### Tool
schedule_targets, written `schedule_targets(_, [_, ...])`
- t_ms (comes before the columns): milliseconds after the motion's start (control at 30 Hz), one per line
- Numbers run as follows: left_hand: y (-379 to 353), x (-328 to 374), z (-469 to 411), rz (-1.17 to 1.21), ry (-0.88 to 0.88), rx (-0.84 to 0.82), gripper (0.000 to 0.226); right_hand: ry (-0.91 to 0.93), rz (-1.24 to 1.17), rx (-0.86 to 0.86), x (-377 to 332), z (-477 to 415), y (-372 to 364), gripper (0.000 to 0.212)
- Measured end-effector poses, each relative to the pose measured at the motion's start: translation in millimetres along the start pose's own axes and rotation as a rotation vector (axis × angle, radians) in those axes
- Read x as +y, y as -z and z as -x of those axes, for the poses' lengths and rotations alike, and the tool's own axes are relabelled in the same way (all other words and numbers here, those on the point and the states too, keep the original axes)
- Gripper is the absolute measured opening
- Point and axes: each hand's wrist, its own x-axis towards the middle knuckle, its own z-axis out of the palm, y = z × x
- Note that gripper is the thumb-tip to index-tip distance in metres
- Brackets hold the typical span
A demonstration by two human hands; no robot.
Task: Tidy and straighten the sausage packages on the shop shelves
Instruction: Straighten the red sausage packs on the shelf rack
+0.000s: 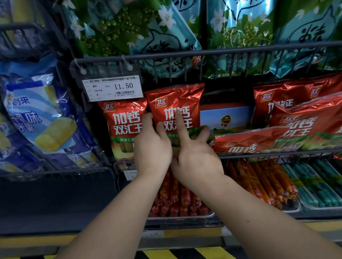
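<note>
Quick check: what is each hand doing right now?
Left hand: pinches the left edge of the taller red sausage package.
Right hand: open, straight index finger touching that package's front.

Snack bags (39, 121), price tag (113, 88), floor tape (178, 256).
Blue-and-white snack bags crowd left of frame; white price tag reading 11.50 hangs on dark wire rail (241, 50), upper centre; yellow-black striped tape runs along bottom.

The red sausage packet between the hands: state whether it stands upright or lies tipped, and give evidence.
Upright. The red packet stands with its top seam uppermost and print level, unlike the packets slumped at right.
</note>
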Motion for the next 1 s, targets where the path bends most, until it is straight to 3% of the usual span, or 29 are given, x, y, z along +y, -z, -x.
schedule_targets(367, [3.9,-4.9,-9.0,-0.041,-0.043,0.094,0.028,0.112,-0.242,0.076,8.0,-1.3,5.6,0.095])
schedule_targets(667, [3.7,-7.9,-13.9,-0.19,-0.137,0.035,0.028,0.063,-0.081,-0.03,5.1,-1.2,6.1,0.102])
schedule_targets(833, [2.4,-13.3,-12.0,-0.212,-0.066,-0.004,0.043,0.033,-0.042,-0.049,5.3,0.3,2.8,0.105])
schedule_targets(1000, [3.6,-9.8,2.7,-0.185,-0.025,-0.021,0.037,0.062,-0.074,-0.07,8.6,7.5,6.1,0.104])
